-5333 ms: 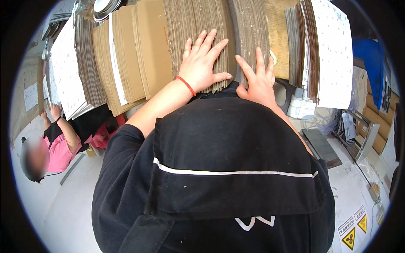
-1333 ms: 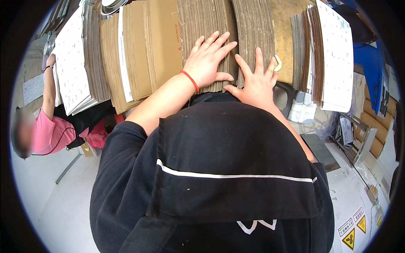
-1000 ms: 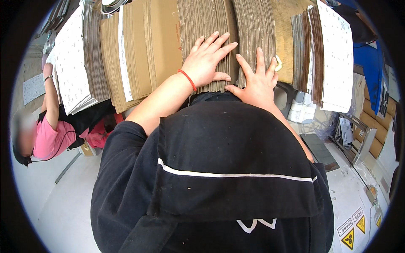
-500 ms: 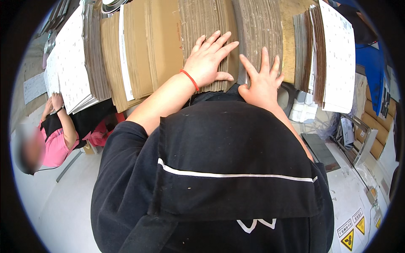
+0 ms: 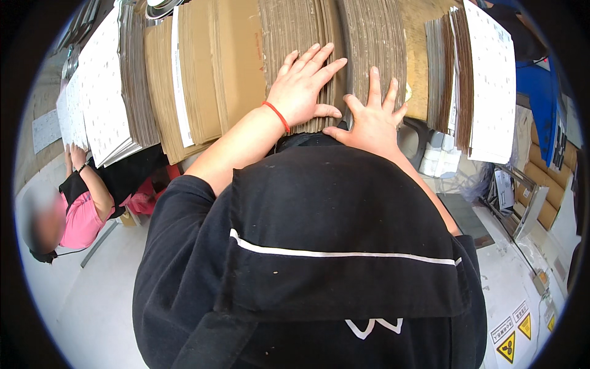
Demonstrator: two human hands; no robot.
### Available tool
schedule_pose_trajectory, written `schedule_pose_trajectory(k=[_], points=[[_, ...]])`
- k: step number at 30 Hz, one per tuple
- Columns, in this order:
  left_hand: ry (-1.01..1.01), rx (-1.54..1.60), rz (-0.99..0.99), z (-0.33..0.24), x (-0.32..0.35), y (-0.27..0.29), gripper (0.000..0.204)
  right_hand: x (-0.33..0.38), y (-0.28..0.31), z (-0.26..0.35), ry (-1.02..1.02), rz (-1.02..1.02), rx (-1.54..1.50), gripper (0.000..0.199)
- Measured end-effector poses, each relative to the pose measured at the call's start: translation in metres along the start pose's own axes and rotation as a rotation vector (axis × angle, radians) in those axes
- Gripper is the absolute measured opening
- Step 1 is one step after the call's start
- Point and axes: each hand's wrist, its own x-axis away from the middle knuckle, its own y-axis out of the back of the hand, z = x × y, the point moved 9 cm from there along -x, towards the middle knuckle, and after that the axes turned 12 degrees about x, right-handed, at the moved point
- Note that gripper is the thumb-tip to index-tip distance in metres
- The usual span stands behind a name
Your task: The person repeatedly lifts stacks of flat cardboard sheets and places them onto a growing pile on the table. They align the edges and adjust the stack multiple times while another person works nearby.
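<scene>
Two tight rows of brown cardboard sheets, seen edge-on, stand side by side before me. Across the left cardboard stack [image 5: 294, 24] lies my left hand [image 5: 300, 92], fingers spread and a red cord round the wrist. My right hand [image 5: 372, 123] rests, fingers apart, on the near end of the right cardboard stack [image 5: 375, 37], its thumb pointing at the narrow dark gap between the two. Neither hand grips a sheet. Left of my left hand, more flat brown cardboard [image 5: 236, 67] leans in layers.
White printed sheets [image 5: 104, 86] stand at the far left, another white-faced stack [image 5: 491, 86] at the right. A co-worker in a pink sleeve [image 5: 86, 215] works at the left. A metal frame [image 5: 528, 209] and warning signs [image 5: 507, 347] are on the right.
My right hand has slid slightly left, its thumb nearer my left hand. The right cardboard stack has shifted a little left. My left hand has stayed nearly still.
</scene>
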Motion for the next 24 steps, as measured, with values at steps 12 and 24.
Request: schedule_pose_trajectory(k=[12, 24], points=[[-0.012, -0.005, 0.042, 0.0080, 0.0050, 0.0039, 0.105, 0.0009, 0.0029, -0.0033, -0.027, -0.003, -0.024, 0.070], [-0.016, 0.003, 0.020, 0.0080, 0.0048, 0.0028, 0.106, 0.0056, -0.0047, -0.0085, 0.013, -0.054, -0.066, 0.074]])
